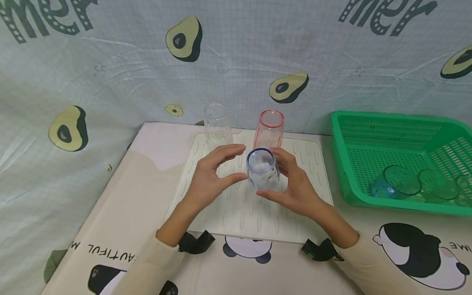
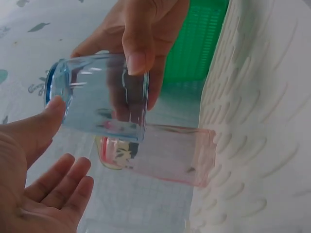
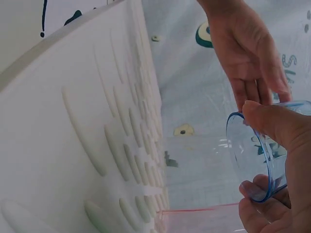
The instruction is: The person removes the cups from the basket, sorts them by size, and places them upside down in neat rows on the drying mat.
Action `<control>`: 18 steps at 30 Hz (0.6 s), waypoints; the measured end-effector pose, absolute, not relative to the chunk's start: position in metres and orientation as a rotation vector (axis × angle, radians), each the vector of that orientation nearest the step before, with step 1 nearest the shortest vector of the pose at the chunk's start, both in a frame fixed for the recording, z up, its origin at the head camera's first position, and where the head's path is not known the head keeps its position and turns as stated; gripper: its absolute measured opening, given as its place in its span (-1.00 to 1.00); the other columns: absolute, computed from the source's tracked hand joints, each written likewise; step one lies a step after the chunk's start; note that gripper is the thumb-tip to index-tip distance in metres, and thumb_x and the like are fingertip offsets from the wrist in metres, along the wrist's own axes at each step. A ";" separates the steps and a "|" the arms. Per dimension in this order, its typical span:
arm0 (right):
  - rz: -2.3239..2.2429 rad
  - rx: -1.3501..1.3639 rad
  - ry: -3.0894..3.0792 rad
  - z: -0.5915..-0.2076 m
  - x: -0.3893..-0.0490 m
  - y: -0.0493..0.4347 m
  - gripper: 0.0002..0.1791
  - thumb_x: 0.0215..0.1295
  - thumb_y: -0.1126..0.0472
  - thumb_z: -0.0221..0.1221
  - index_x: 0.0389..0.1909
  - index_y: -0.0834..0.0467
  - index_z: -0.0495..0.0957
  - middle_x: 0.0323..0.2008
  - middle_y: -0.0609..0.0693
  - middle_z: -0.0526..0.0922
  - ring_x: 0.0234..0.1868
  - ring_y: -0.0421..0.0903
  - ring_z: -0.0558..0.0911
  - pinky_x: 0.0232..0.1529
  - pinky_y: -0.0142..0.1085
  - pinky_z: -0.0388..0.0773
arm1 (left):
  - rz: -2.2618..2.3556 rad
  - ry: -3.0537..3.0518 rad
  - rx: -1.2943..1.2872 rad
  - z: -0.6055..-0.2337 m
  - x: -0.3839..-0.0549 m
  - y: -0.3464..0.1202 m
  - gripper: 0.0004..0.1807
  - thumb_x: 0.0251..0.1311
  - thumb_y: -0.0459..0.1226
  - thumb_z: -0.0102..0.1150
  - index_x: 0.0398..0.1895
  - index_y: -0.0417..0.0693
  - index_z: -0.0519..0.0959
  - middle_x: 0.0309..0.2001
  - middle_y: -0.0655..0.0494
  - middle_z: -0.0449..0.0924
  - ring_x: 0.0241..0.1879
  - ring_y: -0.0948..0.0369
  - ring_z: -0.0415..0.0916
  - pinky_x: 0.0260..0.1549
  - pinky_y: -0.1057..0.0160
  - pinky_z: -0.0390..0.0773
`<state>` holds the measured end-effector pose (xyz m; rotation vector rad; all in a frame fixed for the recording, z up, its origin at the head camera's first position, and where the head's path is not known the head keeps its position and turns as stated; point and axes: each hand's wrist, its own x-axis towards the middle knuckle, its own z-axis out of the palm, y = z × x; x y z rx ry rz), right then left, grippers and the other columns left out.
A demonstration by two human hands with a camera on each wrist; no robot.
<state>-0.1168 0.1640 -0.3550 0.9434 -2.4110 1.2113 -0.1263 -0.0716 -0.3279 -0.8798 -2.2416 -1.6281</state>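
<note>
Above the white ridged mat (image 1: 236, 217), my right hand (image 1: 300, 186) grips a blue-tinted drinking glass (image 1: 262, 174) between thumb and fingers. The glass is bottom up, its mouth toward the mat. My left hand (image 1: 210, 176) is beside it with fingers spread and relaxed; its thumb (image 2: 46, 119) overlaps the glass's blue base edge in the left wrist view. Behind, a pink-red glass (image 1: 268, 135) stands upside down on the mat. Left of that, a clear glass (image 1: 217, 131) stands near the mat's back edge.
On the right, a green plastic basket (image 1: 341, 168) holds several glasses, one of them bluish (image 1: 394, 186). A patterned cloth (image 1: 236, 53) with avocados rises behind the table. The table cover (image 1: 287, 270) carries cartoon prints.
</note>
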 end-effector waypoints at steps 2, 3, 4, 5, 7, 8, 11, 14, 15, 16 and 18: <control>1.227 0.932 -2.412 -0.355 -0.117 0.164 0.19 -0.20 0.26 0.56 0.38 0.12 -0.05 0.23 0.13 0.39 0.24 0.02 0.44 0.13 -0.09 0.46 | -1.645 -2.232 -0.844 -0.330 -0.125 -0.080 -0.41 -0.04 -0.41 0.44 0.16 -0.11 0.54 0.14 0.13 0.51 0.11 0.24 0.46 0.13 0.25 0.45; 1.233 0.924 -2.414 -0.355 -0.117 0.164 0.19 -0.20 0.26 0.56 0.38 0.11 -0.06 0.23 0.13 0.39 0.24 0.02 0.43 0.14 -0.10 0.45 | -1.649 -2.229 -0.827 -0.330 -0.125 -0.085 -0.42 -0.04 -0.43 0.43 0.14 -0.11 0.55 0.13 0.13 0.51 0.09 0.23 0.47 0.12 0.26 0.46; 1.240 0.918 -2.416 -0.355 -0.117 0.163 0.19 -0.20 0.26 0.56 0.38 0.11 -0.06 0.23 0.12 0.39 0.25 0.01 0.43 0.14 -0.11 0.45 | -1.656 -2.221 -0.811 -0.331 -0.124 -0.090 -0.44 -0.04 -0.44 0.42 0.12 -0.11 0.56 0.11 0.13 0.52 0.06 0.22 0.48 0.11 0.25 0.46; 1.246 0.914 -2.418 -0.355 -0.117 0.163 0.19 -0.20 0.26 0.56 0.38 0.11 -0.06 0.23 0.12 0.39 0.25 0.01 0.43 0.15 -0.12 0.45 | -1.663 -2.211 -0.797 -0.331 -0.123 -0.095 -0.46 -0.04 -0.47 0.41 0.11 -0.13 0.57 0.09 0.10 0.53 0.03 0.19 0.50 0.10 0.25 0.47; 1.276 0.912 -2.413 -0.355 -0.117 0.162 0.19 -0.21 0.27 0.56 0.38 0.10 -0.07 0.22 0.12 0.41 0.24 0.00 0.43 0.15 -0.14 0.44 | -1.679 -2.196 -0.776 -0.333 -0.121 -0.104 -0.48 -0.04 -0.51 0.39 0.08 -0.16 0.58 0.03 0.06 0.56 -0.04 0.15 0.54 0.08 0.23 0.49; 1.285 0.911 -2.412 -0.355 -0.117 0.161 0.19 -0.21 0.27 0.56 0.38 0.09 -0.06 0.21 0.11 0.42 0.24 0.00 0.44 0.15 -0.14 0.44 | -1.674 -2.199 -0.766 -0.334 -0.121 -0.108 -0.50 -0.03 -0.52 0.38 0.07 -0.17 0.59 0.01 0.05 0.56 -0.06 0.14 0.54 0.08 0.23 0.49; 1.319 0.928 -2.392 -0.356 -0.116 0.159 0.17 -0.19 0.27 0.55 0.37 0.08 -0.06 0.20 0.10 0.43 0.23 0.00 0.44 0.16 -0.13 0.43 | -1.665 -2.221 -0.738 -0.336 -0.119 -0.121 -0.52 -0.02 -0.53 0.36 0.06 -0.18 0.59 -0.02 0.01 0.58 -0.06 0.12 0.54 0.07 0.25 0.49; 1.342 0.952 -2.371 -0.357 -0.116 0.155 0.16 -0.17 0.26 0.54 0.36 0.08 -0.06 0.20 0.07 0.41 0.24 -0.01 0.43 0.18 -0.14 0.42 | -1.633 -2.266 -0.702 -0.338 -0.117 -0.133 -0.50 -0.03 -0.53 0.37 0.06 -0.17 0.59 -0.01 0.01 0.58 -0.02 0.15 0.53 0.08 0.29 0.47; 1.354 0.961 -2.362 -0.357 -0.117 0.154 0.15 -0.16 0.27 0.53 0.36 0.09 -0.06 0.20 0.07 0.41 0.24 -0.01 0.43 0.18 -0.13 0.42 | -1.624 -2.276 -0.693 -0.339 -0.116 -0.137 -0.50 -0.03 -0.53 0.37 0.07 -0.17 0.59 -0.01 0.01 0.58 0.00 0.15 0.52 0.09 0.29 0.46; 1.365 0.968 -2.355 -0.357 -0.117 0.152 0.14 -0.16 0.29 0.53 0.36 0.10 -0.06 0.20 0.07 0.41 0.24 -0.01 0.43 0.18 -0.14 0.42 | -1.607 -2.290 -0.680 -0.339 -0.115 -0.141 -0.49 -0.04 -0.53 0.38 0.07 -0.17 0.59 0.00 0.01 0.58 0.01 0.16 0.52 0.10 0.30 0.46; 1.374 0.975 -2.352 -0.357 -0.116 0.149 0.15 -0.16 0.30 0.52 0.35 0.10 -0.08 0.19 0.06 0.41 0.23 -0.02 0.43 0.19 -0.15 0.42 | -1.576 -2.318 -0.658 -0.340 -0.113 -0.149 -0.48 -0.04 -0.53 0.38 0.07 -0.17 0.59 0.02 0.03 0.57 0.04 0.18 0.50 0.11 0.31 0.44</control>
